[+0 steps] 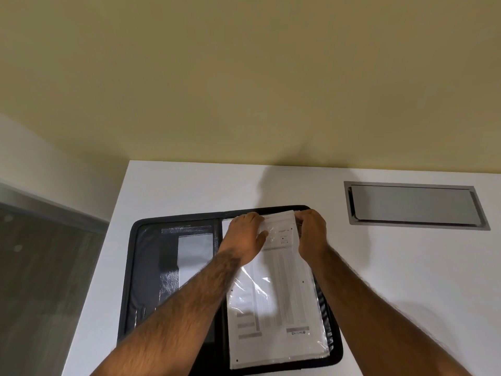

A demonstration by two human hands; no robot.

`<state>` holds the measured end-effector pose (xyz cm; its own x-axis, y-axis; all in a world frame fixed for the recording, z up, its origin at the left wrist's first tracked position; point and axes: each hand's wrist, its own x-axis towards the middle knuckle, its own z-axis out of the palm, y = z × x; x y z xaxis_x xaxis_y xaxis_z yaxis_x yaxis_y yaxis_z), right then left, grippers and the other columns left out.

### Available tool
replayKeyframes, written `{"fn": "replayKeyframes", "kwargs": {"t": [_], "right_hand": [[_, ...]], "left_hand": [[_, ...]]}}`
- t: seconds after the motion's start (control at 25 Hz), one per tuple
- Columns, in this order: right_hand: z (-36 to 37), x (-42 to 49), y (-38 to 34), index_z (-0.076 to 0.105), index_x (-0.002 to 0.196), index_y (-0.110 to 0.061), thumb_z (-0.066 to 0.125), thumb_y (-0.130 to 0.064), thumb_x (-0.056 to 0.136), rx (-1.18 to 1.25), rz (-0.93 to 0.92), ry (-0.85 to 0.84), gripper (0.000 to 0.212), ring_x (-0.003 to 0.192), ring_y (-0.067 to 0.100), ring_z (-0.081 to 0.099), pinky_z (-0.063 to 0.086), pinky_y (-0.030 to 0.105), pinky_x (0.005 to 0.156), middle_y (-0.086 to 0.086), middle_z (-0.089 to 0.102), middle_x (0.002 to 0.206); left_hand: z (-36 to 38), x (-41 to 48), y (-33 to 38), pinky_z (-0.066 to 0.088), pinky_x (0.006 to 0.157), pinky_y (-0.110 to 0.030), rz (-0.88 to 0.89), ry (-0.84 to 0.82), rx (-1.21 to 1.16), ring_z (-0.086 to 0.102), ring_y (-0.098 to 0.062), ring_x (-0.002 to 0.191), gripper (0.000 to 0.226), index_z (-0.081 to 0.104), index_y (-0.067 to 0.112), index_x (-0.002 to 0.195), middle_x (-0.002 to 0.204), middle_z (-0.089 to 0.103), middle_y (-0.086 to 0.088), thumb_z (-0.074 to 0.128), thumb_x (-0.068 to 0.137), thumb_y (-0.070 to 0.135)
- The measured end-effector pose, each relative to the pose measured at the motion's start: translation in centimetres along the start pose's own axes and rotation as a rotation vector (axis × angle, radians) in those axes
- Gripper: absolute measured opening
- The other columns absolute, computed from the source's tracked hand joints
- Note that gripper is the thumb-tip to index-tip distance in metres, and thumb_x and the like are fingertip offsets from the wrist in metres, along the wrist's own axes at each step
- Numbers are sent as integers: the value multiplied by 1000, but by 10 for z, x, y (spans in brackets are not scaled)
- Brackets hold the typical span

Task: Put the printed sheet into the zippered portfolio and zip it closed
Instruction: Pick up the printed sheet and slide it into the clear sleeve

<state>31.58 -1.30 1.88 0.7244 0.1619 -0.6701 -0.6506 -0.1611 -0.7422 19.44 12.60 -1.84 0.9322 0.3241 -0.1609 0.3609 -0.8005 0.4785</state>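
Printed sheet (287, 291): white, dense columns of small print, a stamped "ENTERED" near its near right corner. It lies lengthwise on the right half of the open zippered portfolio (135, 267), partly under a clear plastic sleeve (244, 299) that glints and wrinkles over its left part. Whether the sheet is fully inside the sleeve cannot be told. Far edge of the sheet sits at the far rim of the portfolio; near edge reaches almost to the near rim.

Left hand (246, 234): on the far left part of the sheet, fingers curled over its top edge, thumb pressed on the paper face. Pinching the top of the sheet and sleeve, mostly closed.

Right hand (311, 232): at the far right corner of the sheet, fingers bent down around the edge, back of the hand toward the camera. Grip on the paper edge looks closed; fingertips are hidden.

Portfolio: black, laid flat and open, zipper border running round both halves. Left half shows grey inner pockets and a pale rectangular panel (195, 253).

Tabletop (393, 280): white, carries the portfolio at its left near area. A grey metal cable hatch (414, 204) is set flush into it, far right, well apart from the portfolio. Yellowish wall (244, 77) behind; grey floor (40, 267) to the left.
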Motion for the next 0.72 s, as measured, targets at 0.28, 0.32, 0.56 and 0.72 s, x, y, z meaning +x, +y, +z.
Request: {"fn": "replayKeyframes", "kwargs": {"t": [0.28, 0.32, 0.56, 0.72], "right_hand": [[2, -3, -3, 64, 53, -16, 53, 3, 76, 8, 33, 8, 32, 47, 25, 66, 52, 28, 42, 6, 66, 57], [4, -4, -3, 65, 59, -10, 53, 5, 75, 10, 30, 0, 25, 48, 26, 65, 52, 28, 42, 10, 67, 61], [5, -3, -5, 65, 52, -11, 52, 9, 75, 15, 68, 41, 33, 58, 33, 63, 53, 30, 46, 12, 71, 66], [5, -6, -5, 68, 67, -1, 51, 7, 72, 1, 34, 13, 20, 64, 35, 63, 53, 34, 52, 20, 70, 79]], "left_hand": [[-1, 11, 5, 47, 98, -37, -68, -42, -60, 56, -20, 105, 41, 61, 20, 128, 118, 67, 3, 50, 96, 44], [-1, 10, 4, 48, 96, -37, -69, -54, -59, 56, -19, 103, 41, 63, 21, 126, 115, 66, 3, 50, 96, 45], [1, 4, -2, 45, 95, -36, -38, 7, 33, 53, -20, 99, 31, 66, 19, 118, 108, 57, 1, 52, 94, 33], [3, -3, -8, 41, 100, -41, -69, 35, 129, 51, -22, 98, 29, 67, 18, 113, 103, 54, 0, 47, 95, 30]]}}
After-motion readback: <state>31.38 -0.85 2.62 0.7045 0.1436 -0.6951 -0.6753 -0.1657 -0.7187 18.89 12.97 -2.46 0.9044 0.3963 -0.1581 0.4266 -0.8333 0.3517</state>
